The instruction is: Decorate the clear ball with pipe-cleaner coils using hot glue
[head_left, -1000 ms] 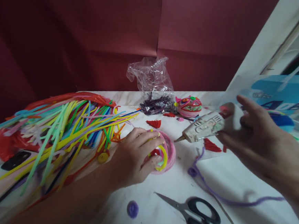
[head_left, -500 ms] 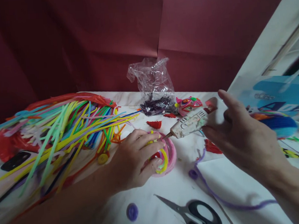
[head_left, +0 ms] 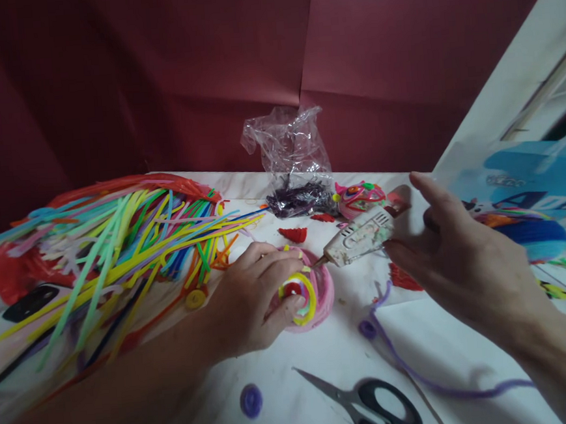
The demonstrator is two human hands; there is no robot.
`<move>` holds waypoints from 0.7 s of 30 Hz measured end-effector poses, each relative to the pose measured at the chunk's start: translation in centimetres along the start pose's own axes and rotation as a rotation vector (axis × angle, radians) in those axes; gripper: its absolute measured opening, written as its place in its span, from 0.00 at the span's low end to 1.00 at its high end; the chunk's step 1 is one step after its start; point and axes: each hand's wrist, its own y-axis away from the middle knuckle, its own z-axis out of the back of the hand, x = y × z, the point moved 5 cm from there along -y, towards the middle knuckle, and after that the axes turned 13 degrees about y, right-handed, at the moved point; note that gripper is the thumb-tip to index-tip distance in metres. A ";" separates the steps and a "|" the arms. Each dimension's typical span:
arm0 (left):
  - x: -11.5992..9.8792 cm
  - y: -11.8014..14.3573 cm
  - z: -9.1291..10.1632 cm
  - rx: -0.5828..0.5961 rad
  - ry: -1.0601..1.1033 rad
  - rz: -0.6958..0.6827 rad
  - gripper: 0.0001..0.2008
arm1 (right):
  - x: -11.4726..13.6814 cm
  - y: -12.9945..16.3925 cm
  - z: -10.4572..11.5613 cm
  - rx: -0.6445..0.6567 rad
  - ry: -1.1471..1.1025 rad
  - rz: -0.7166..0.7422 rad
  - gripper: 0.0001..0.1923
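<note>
**Glue gun held to a pink coiled ball on a craft table**

While the left hand (head_left: 255,299) cupped a pink coiled ball (head_left: 313,291) against the white table (head_left: 434,337), its fingers curled around the ball's left side and gripped it. On the ball's near face sat a yellow ring with a red centre. The right hand (head_left: 458,267) clasped the handle of a white glue gun (head_left: 361,237), index finger stretched out above it. The gun sloped down to the left, and its nozzle tip was touching, or all but touching, the ball's upper right edge; the view did not settle which.

Left of the ball lay a wide heap of pipe cleaners (head_left: 118,238) in yellow, green, blue and red, fanned across the table. A black phone (head_left: 28,302) lay under the heap's near left edge. A small yellow coil (head_left: 195,298) rested just beside the left wrist. At the back of the table stood a crumpled clear plastic bag (head_left: 285,146) over dark purple scraps, with a second decorated ball (head_left: 359,198) just to its right. Red scraps (head_left: 292,235) lay between the bag and the pink ball. Nearer the viewer were a small purple coil (head_left: 251,400), black-handled scissors (head_left: 372,411), and a long purple pipe cleaner (head_left: 408,372) trailing under the right forearm. A blue and white bag (head_left: 530,179) leaned at the right edge.
</note>
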 end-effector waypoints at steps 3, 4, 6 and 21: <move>0.0 0.0 0.0 0.005 -0.005 -0.006 0.16 | 0.1 -0.1 0.0 0.045 -0.017 -0.024 0.37; 0.0 0.0 0.0 0.009 -0.010 -0.006 0.16 | 0.1 -0.1 0.0 0.053 -0.025 -0.032 0.37; 0.0 -0.1 0.0 0.011 -0.015 -0.003 0.16 | 0.2 -0.1 0.0 0.050 -0.039 -0.036 0.37; -0.2 -0.4 0.2 0.026 -0.010 -0.017 0.13 | 0.3 0.3 -0.2 -0.038 -0.063 0.113 0.34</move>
